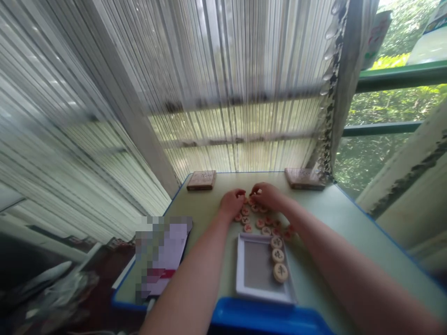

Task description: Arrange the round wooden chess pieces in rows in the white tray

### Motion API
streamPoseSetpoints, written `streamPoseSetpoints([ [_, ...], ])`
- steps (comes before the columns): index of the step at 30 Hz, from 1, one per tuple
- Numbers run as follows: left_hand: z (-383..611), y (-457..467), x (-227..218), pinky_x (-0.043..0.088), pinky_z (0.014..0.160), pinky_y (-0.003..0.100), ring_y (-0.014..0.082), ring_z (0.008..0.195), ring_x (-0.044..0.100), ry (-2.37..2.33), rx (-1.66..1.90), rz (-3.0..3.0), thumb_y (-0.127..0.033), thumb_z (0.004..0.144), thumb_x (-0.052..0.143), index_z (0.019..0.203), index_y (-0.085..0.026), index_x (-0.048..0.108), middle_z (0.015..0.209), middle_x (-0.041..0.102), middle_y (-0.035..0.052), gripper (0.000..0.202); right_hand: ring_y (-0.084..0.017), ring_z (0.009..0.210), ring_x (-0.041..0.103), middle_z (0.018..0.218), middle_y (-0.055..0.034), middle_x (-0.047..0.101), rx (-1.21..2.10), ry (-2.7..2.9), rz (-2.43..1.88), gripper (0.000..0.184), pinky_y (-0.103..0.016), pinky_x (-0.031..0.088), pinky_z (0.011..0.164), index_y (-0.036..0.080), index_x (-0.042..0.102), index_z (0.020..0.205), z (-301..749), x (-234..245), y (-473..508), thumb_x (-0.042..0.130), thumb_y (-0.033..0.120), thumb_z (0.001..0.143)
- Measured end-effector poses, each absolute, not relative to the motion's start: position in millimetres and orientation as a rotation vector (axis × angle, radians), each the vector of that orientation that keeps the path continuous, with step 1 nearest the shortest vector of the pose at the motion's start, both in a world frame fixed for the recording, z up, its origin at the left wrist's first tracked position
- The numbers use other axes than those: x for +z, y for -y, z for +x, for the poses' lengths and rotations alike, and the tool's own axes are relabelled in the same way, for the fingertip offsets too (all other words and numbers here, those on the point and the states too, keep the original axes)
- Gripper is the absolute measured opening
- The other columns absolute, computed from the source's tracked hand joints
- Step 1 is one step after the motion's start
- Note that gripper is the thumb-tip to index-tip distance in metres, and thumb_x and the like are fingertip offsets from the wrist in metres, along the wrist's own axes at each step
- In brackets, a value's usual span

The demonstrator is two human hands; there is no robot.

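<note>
Several discs (245,219), frame centre, beyond the tray (240,265); left hand (233,204) and right hand (267,197) curled at them, grip cannot be told. Likely handling discs singly; next move calls for a fingertip pinch.

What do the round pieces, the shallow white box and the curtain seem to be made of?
Round pieces: probably wood, smooth and fairly matte, judging by the pale tan colour; plastic is possible.
Shallow white box: likely cardboard, matte, with thin, straight walls.
Curtain: apparently textile string, since it hangs in fine strands that let light through; the exact fibre is unclear.
</note>
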State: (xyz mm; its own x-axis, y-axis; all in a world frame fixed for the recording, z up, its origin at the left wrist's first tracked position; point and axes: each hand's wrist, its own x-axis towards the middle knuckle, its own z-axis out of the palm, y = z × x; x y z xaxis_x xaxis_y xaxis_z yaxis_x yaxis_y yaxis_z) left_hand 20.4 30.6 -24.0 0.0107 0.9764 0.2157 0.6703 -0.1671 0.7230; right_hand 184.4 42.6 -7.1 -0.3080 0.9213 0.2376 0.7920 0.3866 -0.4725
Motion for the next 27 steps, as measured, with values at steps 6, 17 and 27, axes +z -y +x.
streamPoseSetpoints([
  [6, 21.2, -25.9, -17.9, 0.048, 0.074, 0.027, 0.0157, 0.079, 0.063, -1.638, 1.114, 1.858, -0.023, 0.074, 0.057, 0.092, -0.016, 0.068, 0.086, 0.07, 0.0056, 0.023, -0.016, 0.067, 0.057, 0.076, -0.0031, 0.066, 0.429, 2.099, -1.501, 0.014, -0.024, 0.037, 0.056, 0.021, 0.062, 0.079, 187.6, -6.8, -43.6, 0.06, 0.032, 0.071],
  [17, 21.8, -1.8, -4.4, 0.046, 0.075, 0.027, 0.0141, 0.075, 0.06, -1.522, 1.168, 2.274, -0.025, 0.071, 0.065, 0.094, -0.021, 0.066, 0.078, 0.068, 0.0007, 0.023, -0.014, 0.072, 0.061, 0.084, -0.0062, 0.068, 0.903, 1.795, -1.251, 0.02, -0.025, 0.046, 0.064, 0.016, 0.061, 0.09, 175.8, 3.6, -24.1, 0.059, 0.025, 0.073],
  [27, 33.7, 26.8, 17.2, 0.047, 0.072, 0.025, 0.0121, 0.071, 0.06, -1.168, 1.191, 2.429, -0.024, 0.072, 0.064, 0.089, -0.018, 0.066, 0.076, 0.067, 0.0021, 0.019, -0.016, 0.075, 0.063, 0.083, -0.0062, 0.069, 0.687, 1.761, -1.21, 0.022, -0.028, 0.048, 0.068, 0.015, 0.065, 0.091, 199.5, 20.8, 40.4, 0.056, 0.019, 0.072],
])
